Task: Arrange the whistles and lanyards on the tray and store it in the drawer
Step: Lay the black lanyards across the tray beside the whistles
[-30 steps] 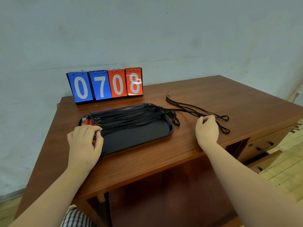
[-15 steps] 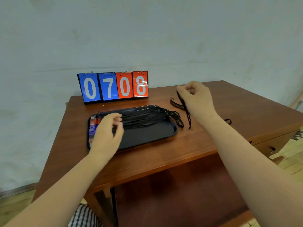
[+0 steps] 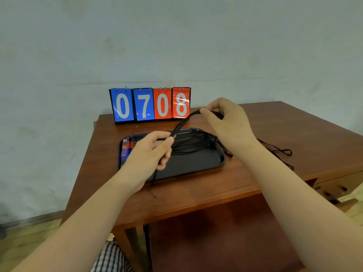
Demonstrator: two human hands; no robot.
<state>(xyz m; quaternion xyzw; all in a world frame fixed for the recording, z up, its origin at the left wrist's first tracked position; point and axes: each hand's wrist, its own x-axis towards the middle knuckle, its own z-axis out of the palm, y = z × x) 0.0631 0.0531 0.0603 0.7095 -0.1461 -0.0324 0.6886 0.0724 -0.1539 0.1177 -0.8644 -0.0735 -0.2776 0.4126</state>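
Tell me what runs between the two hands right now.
A black lanyard spans from the left hand up to the right hand, held above the black tray; the head view shows it.

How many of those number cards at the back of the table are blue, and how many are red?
Blue cards: 2
Red cards: 2
Total: 4
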